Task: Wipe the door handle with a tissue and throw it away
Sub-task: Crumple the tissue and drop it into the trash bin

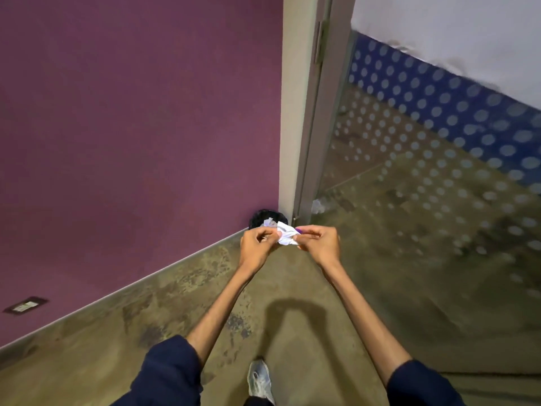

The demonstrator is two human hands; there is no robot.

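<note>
Both arms stretched forward, dark sleeves pushed up. Left hand (pixel 257 243) and right hand (pixel 317 241) closed, fingers curled, pinching one crumpled white tissue (pixel 286 237) between them. Held in the air just above centre, over the floor (pixel 292 332). Long axis of the tissue lying about from 9 to 3 o'clock, one corner sticking up toward 11 o'clock. Directly behind it, at 12 o'clock from the hands, a dark round bin (pixel 265 216) with something white inside, standing in the corner between purple wall (pixel 131 127) and pale door frame (pixel 292 112). At 2 o'clock, glass panel (pixel 439 142) with dot pattern. At 6 o'clock, one light shoe (pixel 259 382).
</note>
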